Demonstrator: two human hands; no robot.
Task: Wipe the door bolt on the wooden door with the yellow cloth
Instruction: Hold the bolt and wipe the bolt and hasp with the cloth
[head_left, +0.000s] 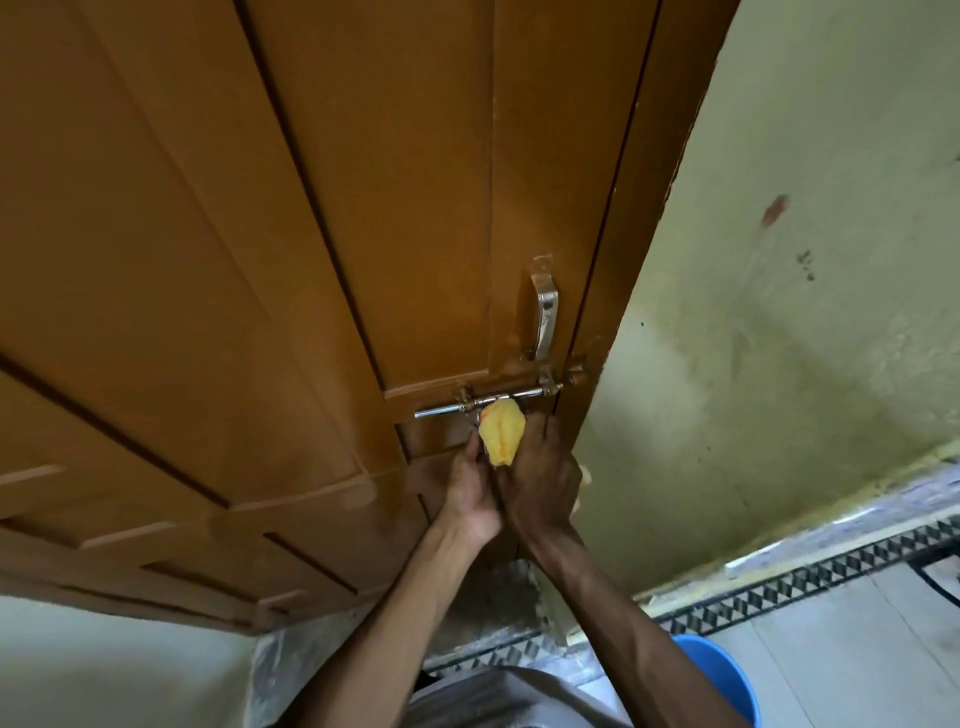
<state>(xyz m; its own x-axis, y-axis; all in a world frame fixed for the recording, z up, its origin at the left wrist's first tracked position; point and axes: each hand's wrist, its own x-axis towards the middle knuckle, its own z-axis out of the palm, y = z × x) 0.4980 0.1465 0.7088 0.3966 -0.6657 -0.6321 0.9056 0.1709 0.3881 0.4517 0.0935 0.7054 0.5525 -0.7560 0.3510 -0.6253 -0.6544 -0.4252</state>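
The brown wooden door (270, 249) fills the left and centre of the view. A silver sliding door bolt (441, 410) runs across it below a silver pull handle (545, 317). The bunched yellow cloth (501, 431) presses against the middle of the bolt from below. My right hand (540, 478) grips the cloth, fingers reaching up beside it. My left hand (472, 493) sits just left of the cloth, touching its lower edge and the door; its fingertips are partly hidden.
A stained pale green wall (779, 312) stands right of the door frame. A patterned black-and-white tile border (810, 577) runs along the floor. A blue bucket (722, 675) sits on the floor at the bottom right.
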